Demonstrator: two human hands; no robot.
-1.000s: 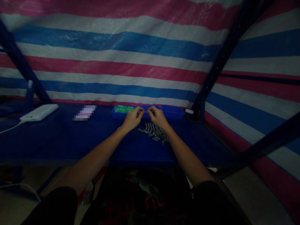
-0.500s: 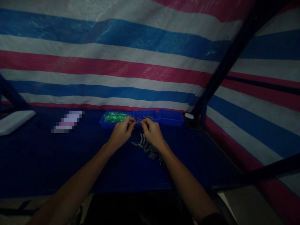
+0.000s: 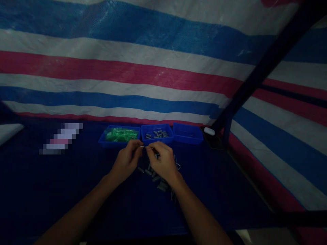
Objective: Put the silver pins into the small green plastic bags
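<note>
My left hand (image 3: 127, 163) and my right hand (image 3: 161, 162) meet over the blue table (image 3: 76, 190), fingertips pinched together on a thin metal piece (image 3: 143, 147) held between them. Under and beside my right hand lies a loose pile of small grey metal cylinders (image 3: 155, 175). Just beyond my hands stand three blue trays: the left tray (image 3: 120, 134) holds green pieces, the middle tray (image 3: 156, 133) holds several grey cylinders, and the right tray (image 3: 188, 133) shows nothing inside.
A striped red, white and blue tarp hangs behind the table. A dark blue frame post (image 3: 258, 73) slants up at the right, with a small white object (image 3: 209, 131) at its foot. A white device (image 3: 9, 132) lies at the far left edge, near a blurred patch.
The view has tilted and shifted, so table and trays sit lower and larger. My hands have drawn closer to me, from over the trays to above the cylinder pile, still pinched together.
</note>
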